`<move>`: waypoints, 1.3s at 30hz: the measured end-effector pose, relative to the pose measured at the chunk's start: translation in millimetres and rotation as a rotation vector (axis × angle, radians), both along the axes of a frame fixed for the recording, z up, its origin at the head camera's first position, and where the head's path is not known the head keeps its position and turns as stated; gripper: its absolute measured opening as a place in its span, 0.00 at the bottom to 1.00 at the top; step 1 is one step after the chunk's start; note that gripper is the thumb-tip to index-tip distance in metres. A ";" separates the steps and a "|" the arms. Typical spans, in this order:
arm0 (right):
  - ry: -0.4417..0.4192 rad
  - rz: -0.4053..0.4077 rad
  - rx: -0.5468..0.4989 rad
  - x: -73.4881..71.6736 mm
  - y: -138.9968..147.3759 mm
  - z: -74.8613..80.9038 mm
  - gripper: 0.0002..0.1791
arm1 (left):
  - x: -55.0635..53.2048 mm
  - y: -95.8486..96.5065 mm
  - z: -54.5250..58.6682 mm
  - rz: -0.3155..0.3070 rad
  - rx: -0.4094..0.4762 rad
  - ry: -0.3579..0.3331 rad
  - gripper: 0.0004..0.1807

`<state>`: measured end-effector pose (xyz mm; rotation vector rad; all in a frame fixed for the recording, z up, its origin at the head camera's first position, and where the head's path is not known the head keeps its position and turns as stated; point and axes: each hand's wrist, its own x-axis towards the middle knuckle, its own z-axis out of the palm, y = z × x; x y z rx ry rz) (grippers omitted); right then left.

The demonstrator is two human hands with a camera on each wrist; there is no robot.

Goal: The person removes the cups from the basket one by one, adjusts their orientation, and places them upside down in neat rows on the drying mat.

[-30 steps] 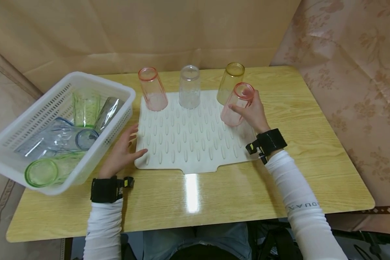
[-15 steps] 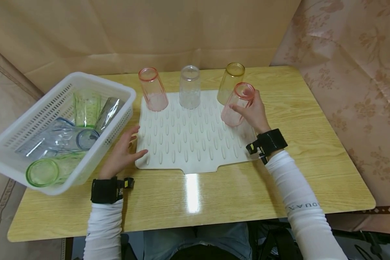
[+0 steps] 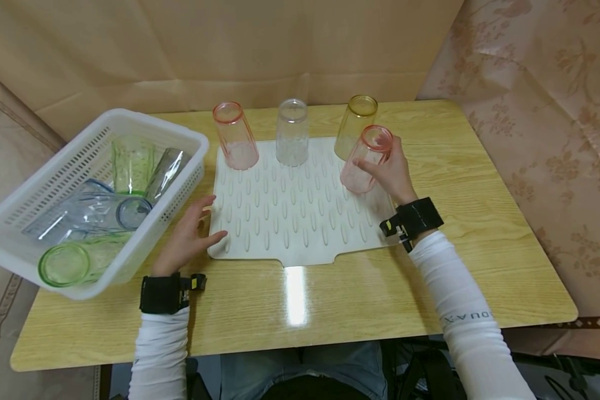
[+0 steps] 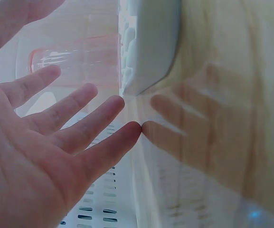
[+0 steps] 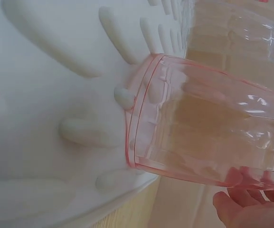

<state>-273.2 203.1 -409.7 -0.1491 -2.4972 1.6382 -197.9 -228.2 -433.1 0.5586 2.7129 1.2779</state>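
Note:
My right hand (image 3: 394, 175) holds a pink glass (image 3: 362, 166) between thumb and fingers; it is upside down on the right side of a white ridged drying mat (image 3: 280, 222). In the right wrist view the rim of this pink glass (image 5: 174, 123) meets the mat's ridges. Just behind it stands an inverted amber glass (image 3: 347, 130). A clear glass (image 3: 292, 136) and another pink glass (image 3: 237, 139) stand inverted along the mat's back edge. My left hand (image 3: 185, 236) lies between basket and mat, fingers spread, holding nothing; in the left wrist view a fingertip (image 4: 133, 128) touches the tabletop.
A white plastic basket (image 3: 180, 133) on the left holds a green glass (image 3: 132, 166), a grey glass (image 3: 167, 175), bluish glasses (image 3: 97, 214) and another green glass (image 3: 77, 264) lying down. The wooden table (image 3: 480, 250) ends in front of the person's lap; a beige curtain hangs behind.

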 end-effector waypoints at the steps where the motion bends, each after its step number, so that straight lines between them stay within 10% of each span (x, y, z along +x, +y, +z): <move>1: 0.005 -0.001 -0.002 0.5 0.2 0.2 0.49 | 0.2 0.0 0.2 0.001 0.000 -0.002 0.44; 12: 0.108 0.003 -0.061 8.6 1.4 10.9 0.46 | 1.5 0.6 6.2 -0.027 -0.004 0.072 0.42; 20: 0.203 0.006 -0.071 28.0 -13.9 48.2 0.44 | -5.7 7.0 15.9 -0.066 -0.048 0.162 0.40; 39: 0.427 0.056 -0.098 15.6 -27.0 57.6 0.43 | -7.0 -1.9 59.2 -0.137 -0.107 0.374 0.36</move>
